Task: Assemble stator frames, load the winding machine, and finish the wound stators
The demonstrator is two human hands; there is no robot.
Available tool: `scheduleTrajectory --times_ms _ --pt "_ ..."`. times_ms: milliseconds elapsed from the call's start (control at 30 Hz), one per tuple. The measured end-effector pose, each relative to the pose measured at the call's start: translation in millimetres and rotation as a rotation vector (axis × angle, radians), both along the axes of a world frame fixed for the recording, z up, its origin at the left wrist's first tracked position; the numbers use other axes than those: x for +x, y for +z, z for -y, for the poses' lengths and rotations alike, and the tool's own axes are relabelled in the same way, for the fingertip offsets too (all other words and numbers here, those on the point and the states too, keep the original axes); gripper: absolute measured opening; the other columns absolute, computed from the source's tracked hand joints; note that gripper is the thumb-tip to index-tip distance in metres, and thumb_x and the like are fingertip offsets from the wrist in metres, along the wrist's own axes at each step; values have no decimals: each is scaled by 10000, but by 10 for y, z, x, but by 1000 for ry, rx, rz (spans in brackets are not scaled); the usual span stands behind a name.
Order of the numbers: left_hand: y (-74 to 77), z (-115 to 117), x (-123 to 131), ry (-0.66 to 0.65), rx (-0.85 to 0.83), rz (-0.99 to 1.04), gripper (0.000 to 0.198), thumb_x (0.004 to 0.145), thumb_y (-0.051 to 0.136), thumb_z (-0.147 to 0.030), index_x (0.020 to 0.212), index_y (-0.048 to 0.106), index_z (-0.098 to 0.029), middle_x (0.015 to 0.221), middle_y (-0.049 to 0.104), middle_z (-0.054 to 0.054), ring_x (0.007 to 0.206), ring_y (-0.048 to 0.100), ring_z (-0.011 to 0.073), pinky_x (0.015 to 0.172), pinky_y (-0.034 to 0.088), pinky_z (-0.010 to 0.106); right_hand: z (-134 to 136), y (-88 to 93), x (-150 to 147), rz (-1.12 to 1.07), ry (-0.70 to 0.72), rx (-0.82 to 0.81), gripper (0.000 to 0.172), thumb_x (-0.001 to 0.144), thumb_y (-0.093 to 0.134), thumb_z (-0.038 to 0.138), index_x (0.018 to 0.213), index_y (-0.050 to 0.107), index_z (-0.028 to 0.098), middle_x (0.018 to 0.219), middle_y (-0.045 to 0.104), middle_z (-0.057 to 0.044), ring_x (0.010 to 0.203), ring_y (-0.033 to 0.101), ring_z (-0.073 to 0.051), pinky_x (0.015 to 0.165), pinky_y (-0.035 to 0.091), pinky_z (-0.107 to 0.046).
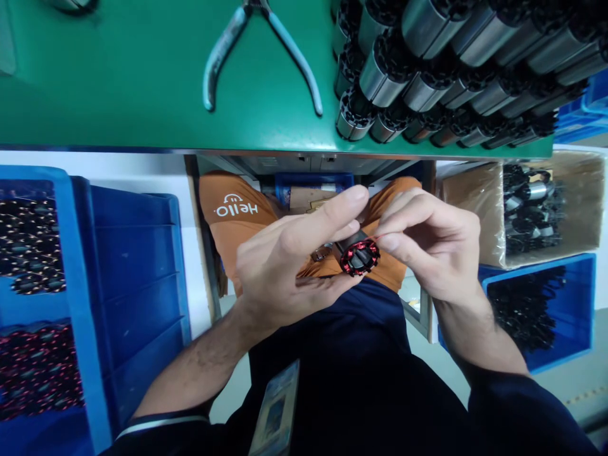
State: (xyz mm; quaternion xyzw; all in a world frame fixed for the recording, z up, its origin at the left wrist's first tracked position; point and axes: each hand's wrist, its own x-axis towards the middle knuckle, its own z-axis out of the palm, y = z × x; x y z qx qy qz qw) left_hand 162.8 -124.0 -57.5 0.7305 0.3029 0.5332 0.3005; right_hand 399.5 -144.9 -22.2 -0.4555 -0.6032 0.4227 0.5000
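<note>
My left hand (pixel 289 266) is wrapped round a small motor stator (pixel 360 256), a dark cylinder whose end shows red copper windings. It is held above my lap, below the bench edge. My right hand (pixel 430 244) is closed in a pinch at the stator's upper right rim, thumb and forefinger touching the windings. What the pinch holds is too small to make out.
A green bench (pixel 142 82) carries blue-handled pliers (pixel 261 50) and a pile of metal stator cylinders (pixel 451 63). Blue bins (pixel 133 272) with parts stand left. At right are a cardboard box (pixel 522 209) and a blue bin (pixel 536 310) of dark parts.
</note>
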Motion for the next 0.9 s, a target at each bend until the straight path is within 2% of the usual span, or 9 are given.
scheduleTrajectory --times_ms 67,167,233,300,367,533,700,800,900 --pt "39 -48 14 62 55 -18 551 1039 1003 -312 1558 820 -337 1298 962 -30 996 940 196 897 806 349 -15 -34 -4 -64 -136 -35 144 1066 1009 430 1030 931 316 891 772 -18 812 705 -218 776 623 -405" --pt "130 -94 11 161 17 -68 216 1063 967 -361 1260 881 -339 1079 935 -39 912 893 200 784 759 402 -20 -105 -3 -148 -363 -50 297 1094 958 548 934 851 321 843 686 -7 773 644 -211 755 611 -389" --pt "183 -97 2 229 -25 -115 192 1081 950 -364 1251 861 -366 1058 920 -57 926 883 215 796 740 449 19 -137 -40 -111 -409 -12 285 1105 937 560 963 854 327 864 708 -12 781 651 -212 766 619 -386" --pt "215 -88 -2 272 -40 -173 166 1097 942 -371 1229 842 -380 1067 918 -72 929 878 217 811 737 470 89 -143 -117 -16 -325 32 191 1070 981 513 1126 908 345 947 784 -25 846 715 -227 799 644 -397" --pt "223 -79 0 289 -39 -203 149 1103 942 -385 1192 823 -374 1067 918 -76 898 864 203 787 730 461 154 -125 -210 50 -208 75 280 1035 1021 427 1287 921 359 1002 828 -32 902 763 -241 831 667 -415" --pt "173 -75 -2 278 -17 -187 168 1124 935 -376 1202 791 -336 1060 909 -59 908 846 184 793 720 437 137 -44 -281 114 -163 75 49 1101 945 281 1094 915 319 995 855 -30 911 785 -237 856 654 -440" --pt "115 -70 -11 280 -10 -190 223 1144 931 -471 1238 783 -332 1092 901 -26 975 850 217 827 712 464 90 -10 -204 126 -173 77 38 1107 923 267 1114 905 300 1024 862 -43 963 792 -250 891 658 -440" --pt "108 -71 6 267 -10 -177 208 1159 910 -472 1249 782 -334 1089 895 -20 977 840 219 837 713 467 121 -7 -230 152 -144 110 175 1072 971 280 1238 927 315 1074 890 -44 966 801 -256 890 674 -449" --pt "101 -74 8 251 -16 -169 191 1163 903 -450 1257 779 -338 1088 885 -22 985 835 217 857 717 459 132 -7 -247 191 -133 138 172 1059 973 213 1186 925 319 1041 893 -23 920 802 -238 855 671 -435"
